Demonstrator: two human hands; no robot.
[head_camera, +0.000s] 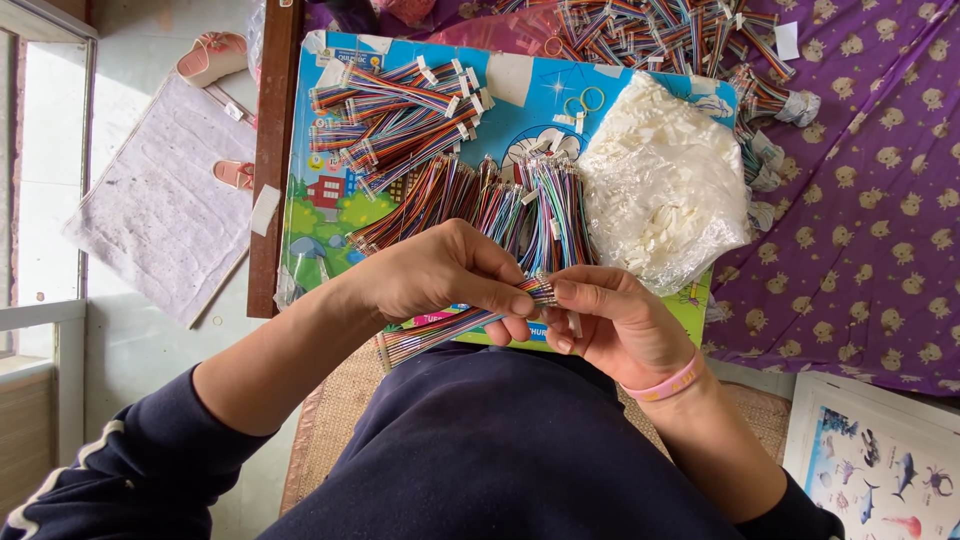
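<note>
Both hands pinched on one ribbon cable (455, 325): our left hand (440, 272) grips its end, right hand (615, 325) closes on the same tip. Finished bundles (400, 110) at 11 o'clock; bag of white connectors (665, 185) at 1 o'clock looks full, so we judge much remains.

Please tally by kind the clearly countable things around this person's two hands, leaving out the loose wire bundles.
Pink slippers on the floor: 2
Clear plastic bag of white connector pieces: 1
Colourful picture board: 1
Pink wristband: 1
Striped ribbon cable held by left hand and right hand: 1
Total: 6
</note>
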